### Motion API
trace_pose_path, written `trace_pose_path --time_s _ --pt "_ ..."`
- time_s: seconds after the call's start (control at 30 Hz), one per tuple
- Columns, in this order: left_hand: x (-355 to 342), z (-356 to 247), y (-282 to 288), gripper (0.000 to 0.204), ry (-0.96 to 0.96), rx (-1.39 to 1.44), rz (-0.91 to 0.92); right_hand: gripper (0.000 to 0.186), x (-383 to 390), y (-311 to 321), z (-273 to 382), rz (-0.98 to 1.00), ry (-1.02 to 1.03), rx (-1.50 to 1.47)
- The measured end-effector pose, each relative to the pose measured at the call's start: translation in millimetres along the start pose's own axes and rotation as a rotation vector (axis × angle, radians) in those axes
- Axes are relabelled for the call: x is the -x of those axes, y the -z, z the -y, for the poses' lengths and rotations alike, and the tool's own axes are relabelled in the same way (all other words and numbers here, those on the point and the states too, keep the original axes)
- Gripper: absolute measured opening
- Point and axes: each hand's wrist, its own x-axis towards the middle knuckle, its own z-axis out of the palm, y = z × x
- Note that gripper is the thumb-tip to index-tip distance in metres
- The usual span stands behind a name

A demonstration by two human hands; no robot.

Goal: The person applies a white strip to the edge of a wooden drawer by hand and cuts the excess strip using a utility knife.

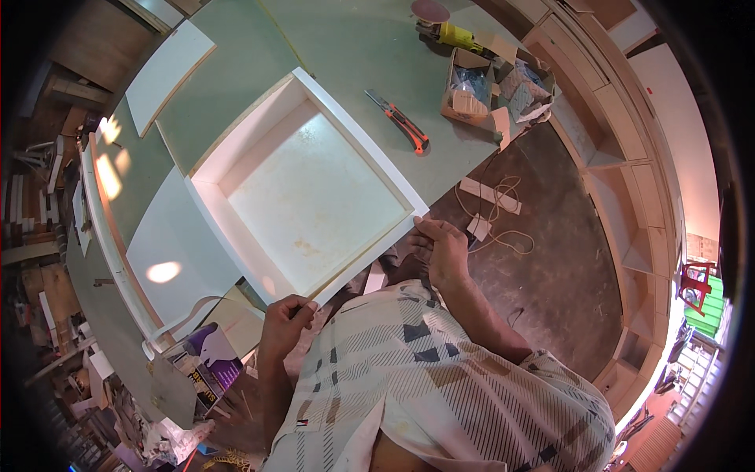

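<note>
An open white box [295, 197], like a drawer, rests tilted in view on the green work table [377, 47], its near edge jutting toward my body. My left hand [291, 322] pinches that near edge by its left end, thumb and fingers closed on it. My right hand [440, 248] holds the right near corner, fingertips on the rim. A thin yellowish line runs along the near rim. An orange utility knife [401, 122] lies right of the box. White panels [169, 71] lie to its left, and a pale curved strip [177, 315] hangs at the lower left.
A yellow angle grinder [452, 35] and open cardboard boxes [472, 98] are at the back right. Cords and a plug strip [480, 228] lie on the floor. Wooden shelving [609, 197] lines the right, scrap boards the left. A purple package [208, 362] sits lower left.
</note>
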Motion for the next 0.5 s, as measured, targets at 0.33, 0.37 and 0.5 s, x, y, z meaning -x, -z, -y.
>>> trace_pose_path --time_s 0.33,0.37,0.5 --pt "-0.2 3.4 1.2 0.020 0.005 0.015 0.002 0.021 -2.5 0.7 2.8 0.002 -0.029 0.084" --pt "0.2 1.9 1.0 0.020 0.006 0.009 0.001 0.021 -3.3 1.1 2.5 0.001 -0.030 0.084" --pt "0.5 -3.0 0.2 0.019 0.002 0.005 -0.007 0.019 -6.0 1.5 2.2 -0.029 -0.006 0.085"
